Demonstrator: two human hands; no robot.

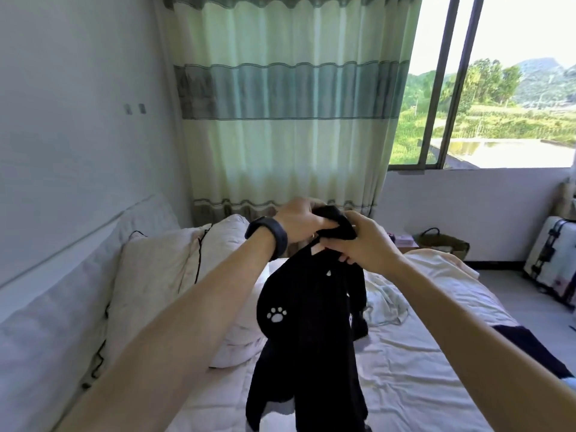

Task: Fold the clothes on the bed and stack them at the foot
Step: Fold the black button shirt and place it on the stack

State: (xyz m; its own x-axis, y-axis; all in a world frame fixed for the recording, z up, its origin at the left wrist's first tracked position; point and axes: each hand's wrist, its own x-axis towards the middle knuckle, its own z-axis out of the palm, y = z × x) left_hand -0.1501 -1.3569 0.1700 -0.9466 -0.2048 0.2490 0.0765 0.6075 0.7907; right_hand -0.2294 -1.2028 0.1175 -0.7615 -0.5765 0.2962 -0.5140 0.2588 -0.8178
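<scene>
A black garment [308,338] with a white paw print hangs in the air over the bed [405,385]. My left hand [300,222] and my right hand [364,241] both grip its bunched top edge, close together, at arm's length. A pale light-green cloth [385,304] lies crumpled on the sheet behind the garment. A cream garment [436,260] lies further back on the bed. Another dark garment [530,347] lies at the bed's right edge.
White pillows [162,275] lean against the headboard [46,322] on the left. A green striped curtain [290,104] and a window [486,88] stand ahead. On the floor at the right are a woven basket [442,241] and a white suitcase [551,260].
</scene>
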